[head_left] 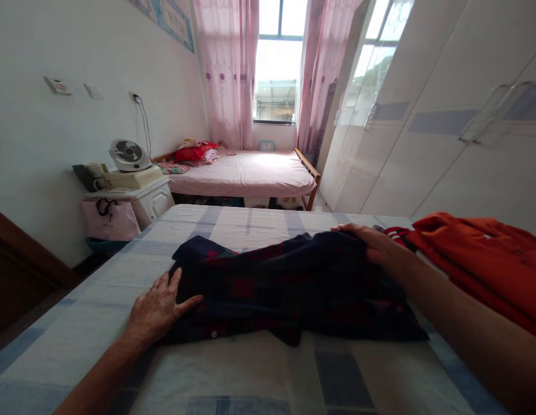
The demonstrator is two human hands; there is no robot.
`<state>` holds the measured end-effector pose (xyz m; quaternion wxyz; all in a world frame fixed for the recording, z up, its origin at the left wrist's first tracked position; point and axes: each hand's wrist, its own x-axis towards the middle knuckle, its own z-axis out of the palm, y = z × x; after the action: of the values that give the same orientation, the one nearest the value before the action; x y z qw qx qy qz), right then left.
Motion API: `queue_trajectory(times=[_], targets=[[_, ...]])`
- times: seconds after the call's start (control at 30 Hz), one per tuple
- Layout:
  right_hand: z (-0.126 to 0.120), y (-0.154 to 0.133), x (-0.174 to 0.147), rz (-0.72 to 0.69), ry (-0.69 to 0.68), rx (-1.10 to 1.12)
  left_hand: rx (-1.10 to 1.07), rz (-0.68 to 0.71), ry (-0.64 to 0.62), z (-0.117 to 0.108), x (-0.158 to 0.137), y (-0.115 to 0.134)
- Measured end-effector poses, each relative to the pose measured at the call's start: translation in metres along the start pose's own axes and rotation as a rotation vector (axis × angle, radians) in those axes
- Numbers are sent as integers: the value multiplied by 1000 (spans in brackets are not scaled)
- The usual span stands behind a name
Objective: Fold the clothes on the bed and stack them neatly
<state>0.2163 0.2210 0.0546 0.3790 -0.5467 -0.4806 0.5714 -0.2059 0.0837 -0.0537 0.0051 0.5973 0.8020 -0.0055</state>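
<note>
A pink-covered bed point(250, 173) stands below a window point(280, 69), well beyond the fingertips of the left hand point(158, 305) and right hand point(372, 241). Between them, on a blue-and-white sheet point(116, 271), lies a dark plaid garment point(268, 288). The left fingers rest on its left end, thumb spread apart from them. The right fingers touch its far edge; whether they pinch cloth, I cannot tell. Orange clothing point(484, 245) lies right of them.

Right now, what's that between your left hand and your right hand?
A dark checked garment lies between the left hand and the right hand, on the blue-and-white sheet; the head view shows it.
</note>
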Motion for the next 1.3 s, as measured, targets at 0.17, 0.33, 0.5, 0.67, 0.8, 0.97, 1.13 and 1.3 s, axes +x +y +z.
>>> queue_trajectory(times=[0.17,0.33,0.5,0.67,0.8,0.97,1.13,1.3], targets=[[13,3,7,253,-225,62,0,-9,1,2,1,-2],[20,28,27,335,-203,-116,4,2,-27,2,2,-2],[23,33,41,399,-248,-379,14,13,-32,3,3,-3],[16,12,49,132,-334,-111,31,24,-13,9,6,-6],[10,-6,64,-187,-148,126,47,15,-24,12,8,-7],[5,-25,96,-657,94,-53,44,6,-42,11,8,-6],[-7,-23,101,-457,345,-511,-5,22,19,13,7,-8],[-30,34,31,-542,448,-786,-79,15,33,6,4,-8]])
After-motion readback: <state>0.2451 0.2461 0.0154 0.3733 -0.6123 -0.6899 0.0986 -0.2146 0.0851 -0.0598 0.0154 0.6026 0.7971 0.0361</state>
